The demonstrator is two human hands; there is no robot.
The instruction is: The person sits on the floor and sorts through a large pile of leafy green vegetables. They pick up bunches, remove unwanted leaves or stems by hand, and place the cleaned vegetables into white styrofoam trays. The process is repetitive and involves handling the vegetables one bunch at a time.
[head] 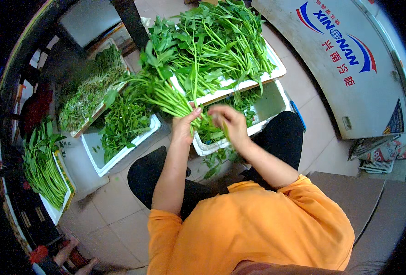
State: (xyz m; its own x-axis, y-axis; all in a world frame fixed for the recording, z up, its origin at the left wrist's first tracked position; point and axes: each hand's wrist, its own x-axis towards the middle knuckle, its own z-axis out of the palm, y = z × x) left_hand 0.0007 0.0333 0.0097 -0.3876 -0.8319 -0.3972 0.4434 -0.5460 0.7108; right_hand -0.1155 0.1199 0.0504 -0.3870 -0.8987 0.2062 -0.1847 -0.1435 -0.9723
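My left hand grips a bunch of leafy green stems, their leaves pointing up and left, the stem ends by my thumb. Just right of those ends is my right hand, blurred, fingers curled, with a yellowish-green leaf or stem piece at its palm; whether it grips that piece is unclear. Beyond my hands a large heap of water spinach lies on a white foam lid. Beneath it, a white foam box holds loose greens, some leaves hanging over its near edge.
A second foam box with greens stands to the left, near a tray of thin sprouts. Further left, long stems lie on another foam piece. A chest freezer stands right. Another person's legs show at lower left.
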